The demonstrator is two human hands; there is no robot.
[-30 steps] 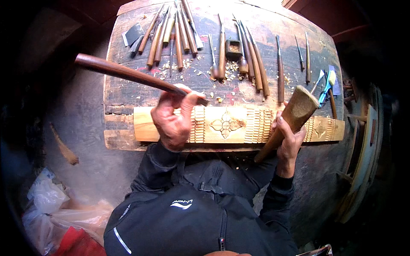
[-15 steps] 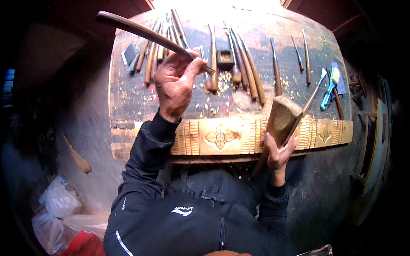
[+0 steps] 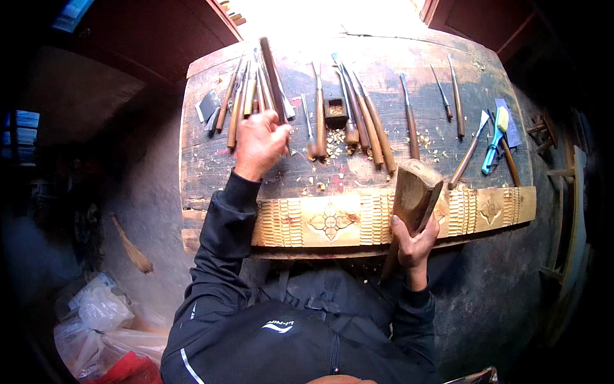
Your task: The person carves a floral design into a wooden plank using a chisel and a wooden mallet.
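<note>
My left hand (image 3: 257, 146) is closed round a long, dark-handled carving chisel (image 3: 271, 72). The chisel stands nearly upright in the picture, close to the cluster of tools at the left of the table; its lower end is partly hidden by my fingers. In my right hand (image 3: 416, 246) is a wooden mallet (image 3: 411, 192), its block-shaped head above the near edge of the table. Beneath it runs a pale carved board (image 3: 348, 221), with four-petalled flowers between bands of ridged cuts. The mallet and my right hand cover part of that board.
Several chisels (image 3: 375, 121) lie across the dark table (image 3: 214, 163), among wood shavings (image 3: 336, 142). A small square box (image 3: 335, 114) stands mid-table. At the right is a blue-handled brush (image 3: 494, 144). A broom (image 3: 133, 246) and plastic bags (image 3: 102, 320) are on the floor at left.
My left hand has swung the chisel from a slanted, leftward-pointing position to nearly upright, beside the left tool cluster. My right hand still holds the mallet. The view has shifted slightly.
</note>
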